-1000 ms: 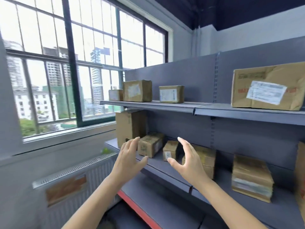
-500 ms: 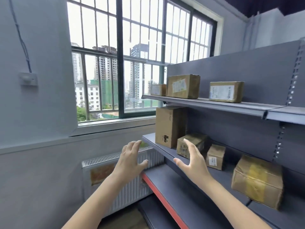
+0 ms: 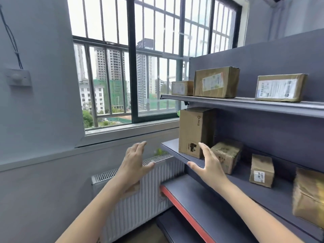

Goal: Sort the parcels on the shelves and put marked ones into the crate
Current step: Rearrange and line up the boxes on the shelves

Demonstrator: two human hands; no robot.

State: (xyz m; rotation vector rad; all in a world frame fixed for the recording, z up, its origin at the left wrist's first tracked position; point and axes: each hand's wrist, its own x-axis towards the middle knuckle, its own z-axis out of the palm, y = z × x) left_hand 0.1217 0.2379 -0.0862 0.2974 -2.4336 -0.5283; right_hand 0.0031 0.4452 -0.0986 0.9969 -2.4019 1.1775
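A tall carton (image 3: 193, 131) with small dark print too blurred to read stands at centre right on the grey middle shelf (image 3: 245, 179) beside a barred window (image 3: 129, 58), just above and between the spread, empty left hand (image 3: 134, 163) and right hand (image 3: 209, 166), neither touching it.

The rightmost parcel (image 3: 309, 197) on the middle shelf (image 3: 245, 181) is blurred and cut off by the right edge. Label print on the top-shelf parcels (image 3: 278, 88) is too small to read. The right hand (image 3: 208, 165) covers the tall box's (image 3: 194, 130) lower corner.
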